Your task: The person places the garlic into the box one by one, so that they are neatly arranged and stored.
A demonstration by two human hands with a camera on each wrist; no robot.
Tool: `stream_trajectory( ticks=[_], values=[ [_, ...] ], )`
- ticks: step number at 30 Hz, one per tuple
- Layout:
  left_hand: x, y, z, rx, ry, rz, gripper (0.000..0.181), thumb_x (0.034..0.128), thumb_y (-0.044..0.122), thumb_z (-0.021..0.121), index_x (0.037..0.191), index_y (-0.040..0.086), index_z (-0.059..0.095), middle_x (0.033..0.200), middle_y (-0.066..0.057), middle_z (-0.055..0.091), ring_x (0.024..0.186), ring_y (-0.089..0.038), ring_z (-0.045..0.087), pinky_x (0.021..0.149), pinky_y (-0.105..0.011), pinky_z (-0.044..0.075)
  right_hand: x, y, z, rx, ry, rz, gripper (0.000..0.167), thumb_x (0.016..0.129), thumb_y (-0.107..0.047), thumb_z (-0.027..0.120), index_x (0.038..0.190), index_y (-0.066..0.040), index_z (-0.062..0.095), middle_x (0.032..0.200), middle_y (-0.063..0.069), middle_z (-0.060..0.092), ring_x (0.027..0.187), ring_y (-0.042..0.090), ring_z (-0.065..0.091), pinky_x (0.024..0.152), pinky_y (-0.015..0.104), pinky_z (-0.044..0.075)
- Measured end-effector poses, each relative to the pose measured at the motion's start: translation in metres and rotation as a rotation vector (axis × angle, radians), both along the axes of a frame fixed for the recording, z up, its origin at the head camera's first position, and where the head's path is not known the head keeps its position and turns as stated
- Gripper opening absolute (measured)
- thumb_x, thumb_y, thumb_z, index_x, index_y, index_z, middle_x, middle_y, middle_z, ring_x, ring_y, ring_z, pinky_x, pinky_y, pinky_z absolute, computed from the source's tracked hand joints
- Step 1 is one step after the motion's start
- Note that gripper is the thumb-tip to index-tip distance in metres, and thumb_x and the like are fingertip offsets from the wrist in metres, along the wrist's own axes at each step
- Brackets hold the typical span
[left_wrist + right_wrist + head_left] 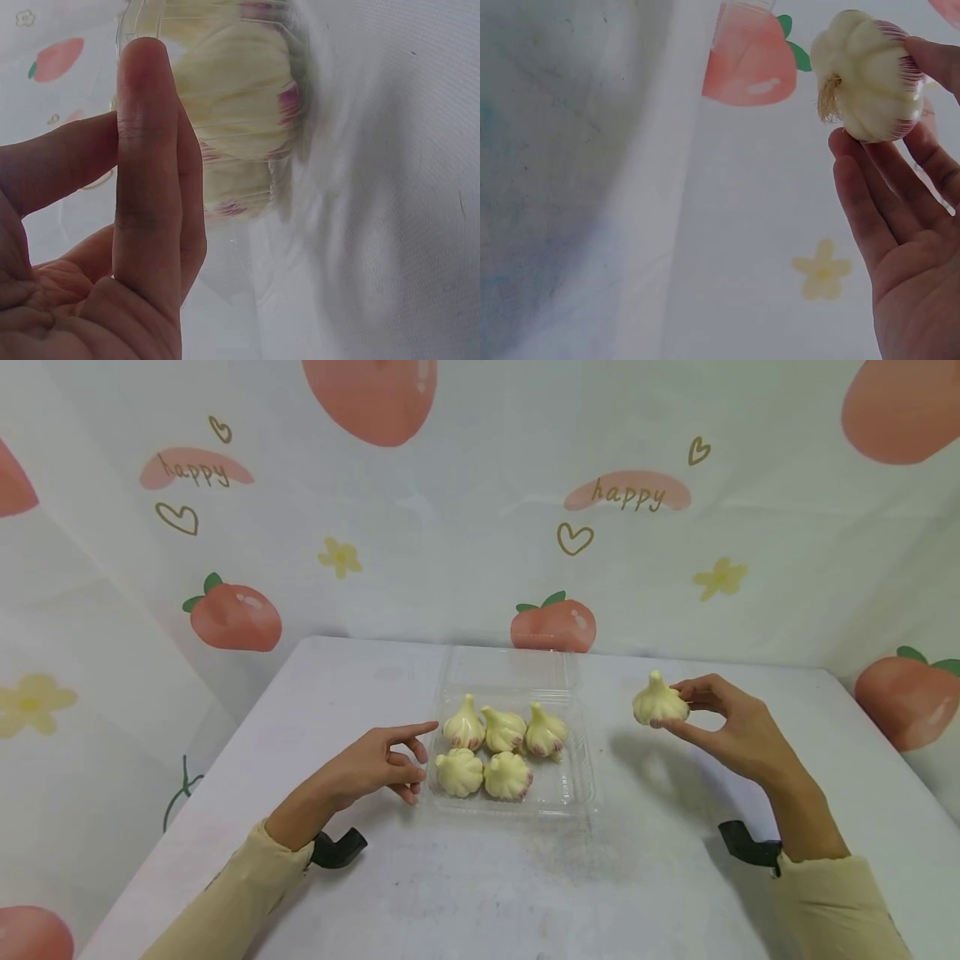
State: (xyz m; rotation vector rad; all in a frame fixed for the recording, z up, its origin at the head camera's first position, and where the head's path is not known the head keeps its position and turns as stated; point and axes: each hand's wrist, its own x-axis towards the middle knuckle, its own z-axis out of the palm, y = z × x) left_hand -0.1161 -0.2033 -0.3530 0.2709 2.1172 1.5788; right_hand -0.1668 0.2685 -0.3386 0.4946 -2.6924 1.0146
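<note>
A clear plastic clamshell box (572,781) lies on the table with its lid (495,668) folded back. Several garlic bulbs (507,775) sit in it in two rows, filling the left and middle, while its front right corner holds none. My right hand (738,727) pinches one more garlic bulb (656,703) between thumb and fingers, above the table to the right of the box. In the right wrist view this bulb (870,75) shows roots and purple streaks. At the box's left side is my left hand (381,766), index finger extended; whether it touches the wall is unclear.
The white table (480,893) runs back to a printed cloth (450,527) with fruit and flower patterns. A black wrist mount (339,849) sticks out from the left sleeve, and another mount (750,846) from the right.
</note>
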Motion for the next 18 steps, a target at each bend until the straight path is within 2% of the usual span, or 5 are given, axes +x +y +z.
stream_trajectory(
  ticks=[11, 18],
  values=[
    [-0.0004, -0.0004, -0.0006, -0.008, -0.008, -0.007, 0.072, 0.0918, 0.001, 0.064, 0.156, 0.008, 0.031, 0.11, -0.016, 0.05, 0.071, -0.02, 0.068, 0.072, -0.038, 0.064, 0.0022, 0.0009, 0.0023, -0.021, 0.0, -0.019, 0.039, 0.08, -0.026, 0.084, 0.111, -0.014, 0.064, 0.11, -0.023, 0.058, 0.094, -0.021, 0.054, 0.077, 0.006, 0.04],
    [-0.0014, -0.0005, -0.0006, -0.001, -0.01, -0.003, 0.072, 0.0919, 0.002, 0.065, 0.156, 0.008, 0.032, 0.11, -0.015, 0.05, 0.07, -0.02, 0.069, 0.072, -0.038, 0.064, 0.0025, -0.0011, 0.0047, -0.017, -0.056, -0.056, 0.039, 0.082, -0.034, 0.083, 0.111, -0.017, 0.062, 0.112, -0.022, 0.059, 0.094, -0.021, 0.054, 0.078, 0.013, 0.041]
  ],
)
